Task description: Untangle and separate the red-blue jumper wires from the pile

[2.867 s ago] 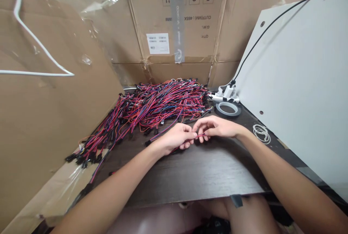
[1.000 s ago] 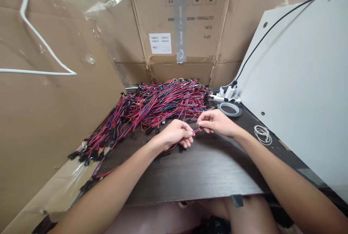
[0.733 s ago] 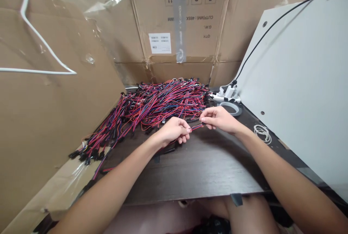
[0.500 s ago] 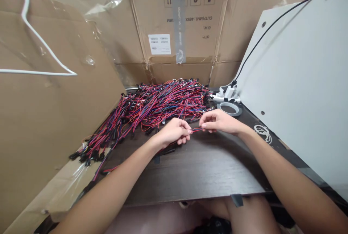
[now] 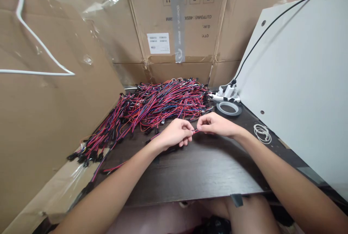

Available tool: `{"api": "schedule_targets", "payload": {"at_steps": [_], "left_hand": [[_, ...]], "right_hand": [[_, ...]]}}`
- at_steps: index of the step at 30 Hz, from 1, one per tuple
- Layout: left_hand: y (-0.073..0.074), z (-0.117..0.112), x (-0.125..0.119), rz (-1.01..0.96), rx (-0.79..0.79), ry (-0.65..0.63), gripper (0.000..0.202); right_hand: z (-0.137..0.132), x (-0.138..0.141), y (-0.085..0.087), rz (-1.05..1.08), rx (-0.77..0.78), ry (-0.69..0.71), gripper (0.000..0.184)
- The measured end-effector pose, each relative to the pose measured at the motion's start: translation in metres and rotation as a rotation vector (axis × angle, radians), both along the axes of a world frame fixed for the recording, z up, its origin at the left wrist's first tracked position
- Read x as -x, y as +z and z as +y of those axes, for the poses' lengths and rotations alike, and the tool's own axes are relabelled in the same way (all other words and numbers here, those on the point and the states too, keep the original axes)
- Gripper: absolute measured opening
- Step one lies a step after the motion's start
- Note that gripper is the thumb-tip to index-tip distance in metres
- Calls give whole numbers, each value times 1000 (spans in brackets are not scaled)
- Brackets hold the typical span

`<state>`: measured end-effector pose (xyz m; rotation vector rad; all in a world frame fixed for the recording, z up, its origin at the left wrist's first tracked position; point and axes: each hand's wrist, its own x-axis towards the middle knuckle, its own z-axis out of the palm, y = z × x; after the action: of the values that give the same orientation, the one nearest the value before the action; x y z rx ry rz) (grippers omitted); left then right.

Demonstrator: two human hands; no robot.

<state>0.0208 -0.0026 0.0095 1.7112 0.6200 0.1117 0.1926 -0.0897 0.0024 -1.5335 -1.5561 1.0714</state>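
Both hands, left hand [image 5: 176, 134] and right hand [image 5: 215, 124], pinch one short red wire [image 5: 195, 131] stretched between their fingers.

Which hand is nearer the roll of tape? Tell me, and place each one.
Right. The right hand sits just in front of the roll of tape, slightly to its left. The left hand lies farther left, beyond the right hand, pinching the same thin red wire.

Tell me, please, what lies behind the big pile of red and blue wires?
Behind the wire pile stands a taped cardboard box with a white label; the pile covers the box's foot.
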Motion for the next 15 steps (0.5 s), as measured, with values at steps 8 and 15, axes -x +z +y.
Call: {"api": "schedule_targets", "payload": {"at_steps": [8, 15], "left_hand": [[-3, -4, -1, 10, -151, -22, 7], [-11, -6, -1, -12, -436, -46, 10]], "right_hand": [[1, 4, 1, -60, -81, -12, 14], [4, 5, -5, -77, -100, 42, 13]]}}
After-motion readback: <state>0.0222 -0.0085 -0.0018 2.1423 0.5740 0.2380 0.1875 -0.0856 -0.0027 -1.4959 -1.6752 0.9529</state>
